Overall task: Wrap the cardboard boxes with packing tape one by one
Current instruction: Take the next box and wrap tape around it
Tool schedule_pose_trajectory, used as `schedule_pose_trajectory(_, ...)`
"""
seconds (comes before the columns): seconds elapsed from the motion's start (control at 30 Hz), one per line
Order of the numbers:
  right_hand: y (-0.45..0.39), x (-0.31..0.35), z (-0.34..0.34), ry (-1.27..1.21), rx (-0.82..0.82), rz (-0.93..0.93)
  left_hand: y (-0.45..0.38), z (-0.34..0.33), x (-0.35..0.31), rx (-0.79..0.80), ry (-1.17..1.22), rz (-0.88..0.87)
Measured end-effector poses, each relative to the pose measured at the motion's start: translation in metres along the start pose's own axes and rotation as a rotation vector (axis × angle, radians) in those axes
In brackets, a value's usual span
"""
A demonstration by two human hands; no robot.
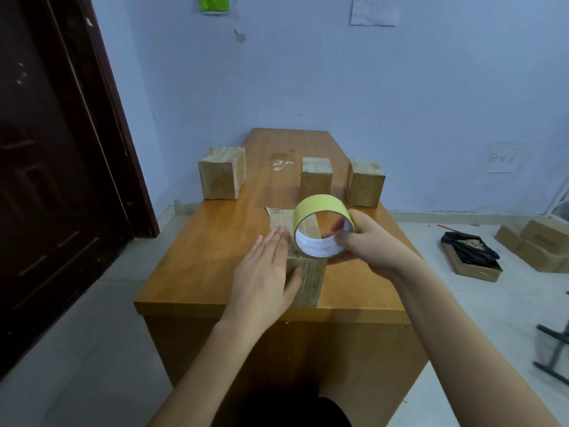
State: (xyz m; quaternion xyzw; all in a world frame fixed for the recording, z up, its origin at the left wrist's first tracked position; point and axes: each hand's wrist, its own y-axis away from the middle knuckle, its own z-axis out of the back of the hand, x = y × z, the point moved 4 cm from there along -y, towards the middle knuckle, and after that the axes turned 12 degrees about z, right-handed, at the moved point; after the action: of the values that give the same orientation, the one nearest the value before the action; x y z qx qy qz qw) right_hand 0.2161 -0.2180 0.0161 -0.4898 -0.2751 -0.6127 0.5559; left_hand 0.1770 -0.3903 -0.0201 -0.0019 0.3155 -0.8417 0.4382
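Note:
A small cardboard box [309, 280] lies on the wooden table [215, 257] near its front edge, with a torn flap pointing away from me. My left hand [264, 272] lies flat on the box's left side, fingers spread. My right hand [369, 241] grips a roll of yellow packing tape [320, 229], fingers through its core, held just above the box's top. Three more cardboard boxes stand farther back: one at the left edge [221, 177], one in the middle [316, 178] and one at the right [365, 183].
A scrap of clear tape [281, 164] lies on the far tabletop. On the floor to the right sit an open box with a black bag [471, 254] and a stack of cartons [538, 248]. A dark door [61, 180] stands at the left, and a metal frame [554, 352] at the far right.

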Motion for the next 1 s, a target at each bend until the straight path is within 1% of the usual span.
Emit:
schedule_pose_trajectory(0.07,0.005,0.0,0.008,-0.141,-0.005,-0.006,0.0,0.0,-0.001,0.007,-0.001,-0.011)
schedule_pose_trajectory(0.13,0.01,-0.005,0.009,-0.286,-0.091,-0.046,-0.001,-0.001,0.0,0.016,0.021,-0.013)
schedule_pose_trajectory(0.17,0.011,-0.009,0.007,-0.303,-0.151,-0.072,-0.002,-0.002,0.0,0.03,0.034,-0.015)
schedule_pose_trajectory(0.23,0.012,-0.016,0.001,-0.231,-0.24,-0.08,-0.002,-0.004,0.002,0.056,0.047,-0.009)
schedule_pose_trajectory(0.33,0.011,-0.021,-0.012,-0.131,-0.192,-0.016,-0.003,-0.006,0.003,0.052,0.041,0.014)
schedule_pose_trajectory(0.47,0.01,-0.022,-0.008,-0.175,-0.179,-0.004,-0.003,-0.006,0.001,0.029,-0.022,-0.015)
schedule_pose_trajectory(0.5,0.01,-0.023,-0.004,-0.228,-0.169,-0.03,-0.003,-0.006,0.002,0.028,-0.026,-0.022)
schedule_pose_trajectory(0.57,0.012,-0.026,0.004,-0.442,-0.162,-0.106,-0.004,-0.005,0.003,0.028,-0.02,-0.03)
schedule_pose_trajectory(0.63,0.017,-0.031,0.005,-0.627,-0.212,-0.152,-0.004,-0.005,0.002,0.031,-0.013,-0.034)
schedule_pose_trajectory(0.67,0.019,-0.034,0.004,-0.648,-0.258,-0.169,-0.004,-0.005,0.002,0.035,-0.014,-0.036)
schedule_pose_trajectory(0.73,0.021,-0.039,0.0,-0.567,-0.344,-0.182,-0.005,-0.004,0.001,0.053,-0.02,-0.031)
schedule_pose_trajectory(0.77,0.021,-0.04,-0.003,-0.495,-0.35,-0.169,-0.004,-0.004,0.002,0.063,-0.025,-0.027)
schedule_pose_trajectory(0.83,0.021,-0.039,-0.013,-0.391,-0.298,-0.127,-0.004,-0.004,0.004,0.072,-0.026,-0.021)
schedule_pose_trajectory(0.87,0.02,-0.039,-0.015,-0.38,-0.29,-0.114,-0.005,-0.004,0.004,0.073,-0.024,-0.021)
schedule_pose_trajectory(0.93,0.018,-0.04,-0.012,-0.424,-0.326,-0.104,-0.005,-0.004,0.003,0.072,-0.028,-0.027)
schedule_pose_trajectory(1.0,0.018,-0.046,-0.006,-0.549,-0.371,-0.134,-0.005,-0.004,0.002,0.076,-0.035,-0.04)
